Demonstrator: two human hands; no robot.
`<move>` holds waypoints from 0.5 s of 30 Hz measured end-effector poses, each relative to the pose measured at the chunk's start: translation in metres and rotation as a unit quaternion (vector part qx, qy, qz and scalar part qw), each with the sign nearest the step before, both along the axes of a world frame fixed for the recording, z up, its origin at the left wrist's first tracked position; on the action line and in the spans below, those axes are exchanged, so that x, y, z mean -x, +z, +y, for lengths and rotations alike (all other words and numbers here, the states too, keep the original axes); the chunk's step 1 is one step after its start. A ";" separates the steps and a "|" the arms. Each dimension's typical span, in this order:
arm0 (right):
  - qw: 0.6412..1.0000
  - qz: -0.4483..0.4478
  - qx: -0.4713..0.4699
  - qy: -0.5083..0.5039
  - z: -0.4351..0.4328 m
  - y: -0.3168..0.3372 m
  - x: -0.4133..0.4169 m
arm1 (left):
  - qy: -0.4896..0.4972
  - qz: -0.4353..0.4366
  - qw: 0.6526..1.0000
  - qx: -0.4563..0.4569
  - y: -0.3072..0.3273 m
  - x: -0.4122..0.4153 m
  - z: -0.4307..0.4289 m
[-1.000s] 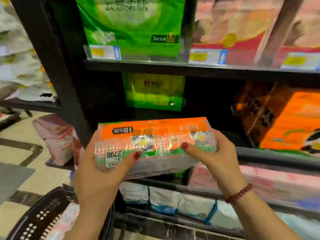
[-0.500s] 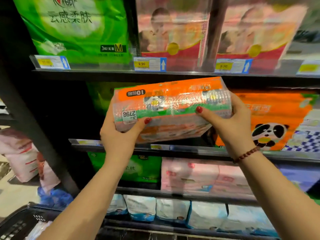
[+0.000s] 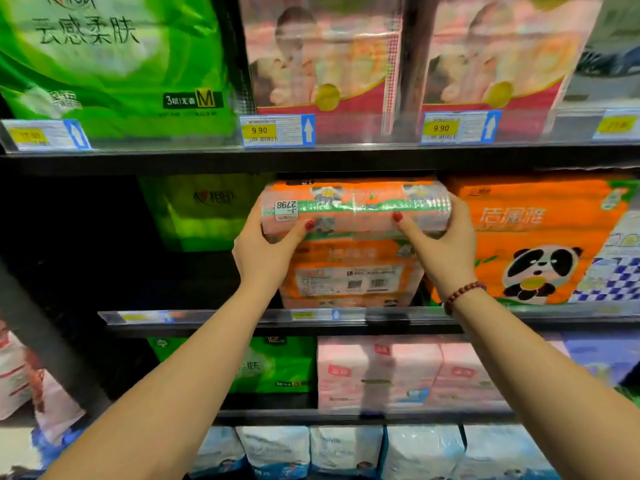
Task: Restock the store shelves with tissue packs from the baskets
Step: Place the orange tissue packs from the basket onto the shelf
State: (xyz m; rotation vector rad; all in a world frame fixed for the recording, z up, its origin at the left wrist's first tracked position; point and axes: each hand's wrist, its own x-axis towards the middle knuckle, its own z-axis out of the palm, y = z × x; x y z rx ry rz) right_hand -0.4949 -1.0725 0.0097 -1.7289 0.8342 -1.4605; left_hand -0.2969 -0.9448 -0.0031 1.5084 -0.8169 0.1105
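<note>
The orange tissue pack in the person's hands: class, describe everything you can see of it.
The orange tissue pack is a long block in shiny clear film, orange on top, a green stripe, paler pink below. A white sticker reading 2798 sits upside down near its left end. It lies level just under the upper shelf, above a second orange pack; whether they touch is unclear. The left hand grips its left end, the right hand its right end, thumbs on the front.
</note>
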 end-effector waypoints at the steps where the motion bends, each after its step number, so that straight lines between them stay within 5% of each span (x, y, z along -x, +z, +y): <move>1: 0.999 0.014 0.015 -0.024 -0.004 -0.005 -0.005 | 0.006 -0.010 1.000 -0.005 -0.003 -0.005 -0.005; 9: 0.979 0.151 0.100 -0.093 -0.023 -0.074 -0.039 | -0.062 -0.047 0.997 -0.026 -0.036 -0.032 -0.031; 15: 0.937 0.286 0.169 -0.111 -0.037 -0.106 -0.043 | -0.116 -0.168 0.966 -0.157 -0.088 -0.050 -0.029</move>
